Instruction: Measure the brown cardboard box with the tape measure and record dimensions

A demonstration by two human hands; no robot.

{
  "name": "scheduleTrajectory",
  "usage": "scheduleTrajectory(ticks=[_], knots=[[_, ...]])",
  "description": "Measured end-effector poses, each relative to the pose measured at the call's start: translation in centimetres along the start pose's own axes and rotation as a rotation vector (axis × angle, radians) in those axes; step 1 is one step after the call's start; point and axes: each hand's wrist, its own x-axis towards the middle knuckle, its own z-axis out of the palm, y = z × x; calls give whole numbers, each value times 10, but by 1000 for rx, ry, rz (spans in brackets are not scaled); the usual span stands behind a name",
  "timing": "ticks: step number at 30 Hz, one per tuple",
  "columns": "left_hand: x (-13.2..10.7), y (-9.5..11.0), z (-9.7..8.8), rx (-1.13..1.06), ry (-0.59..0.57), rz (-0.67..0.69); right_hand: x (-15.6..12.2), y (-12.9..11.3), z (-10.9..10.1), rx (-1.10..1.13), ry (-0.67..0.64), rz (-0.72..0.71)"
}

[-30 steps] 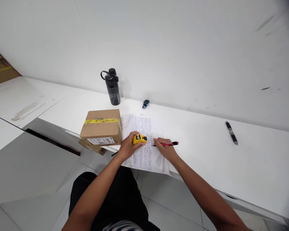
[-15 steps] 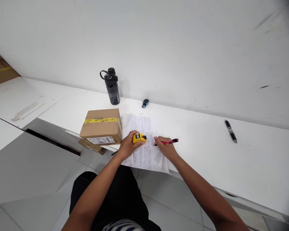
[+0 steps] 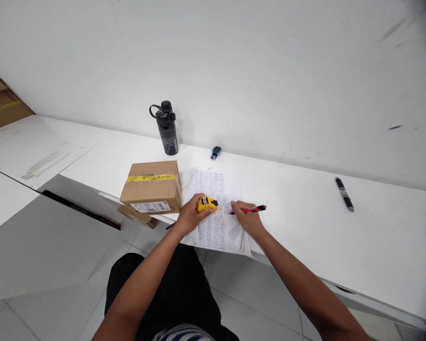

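Observation:
My left hand is closed around a yellow and black tape measure, resting over a sheet of paper covered in columns of small handwriting. A red and black pen is gripped in my right hand, its tip close to the paper's right part. The paper's near edge hangs slightly over the table's front edge, and its lower corners look curled. Just left of the paper stands a taped cardboard box with a white label on its near side.
A dark water bottle stands against the wall behind the box. Near it lies a small dark blue watch-like object. A black marker lies on the white table at right. More cartons sit at far left; another box is below the table.
The whole view has shifted slightly, so everything sits a little further right. Both hands keep their hold on the tape measure and pen, with almost no movement over the paper.

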Motion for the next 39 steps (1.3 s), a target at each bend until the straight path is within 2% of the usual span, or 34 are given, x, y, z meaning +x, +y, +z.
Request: scheduleTrajectory(ticks=[2,7,15,20,27,31,35,36,39], knots=[[0,0,0,-6,-2,-7,0,-2,0,1,21,0],[-1,2,0,-27,-12,17,0,-5,-1,0,-27,10],[0,2,0,-20,-15,18,-1,-7,0,14,83,16],[0,3,0,-4,-9,-7,-1,-7,0,19,33,18],[0,5,-1,-13,-11,-3,0,-6,-1,-3,50,15],[-4,6,-3,-12,-2,-8,1,-7,-1,-75,128,-36],[-11,5,-3,-24,26,38,4,5,4,-189,194,-254],[-13,4,-3,-22,32,56,6,11,7,-226,200,-270],[-20,4,-3,-6,65,96,13,26,16,-342,189,-187]])
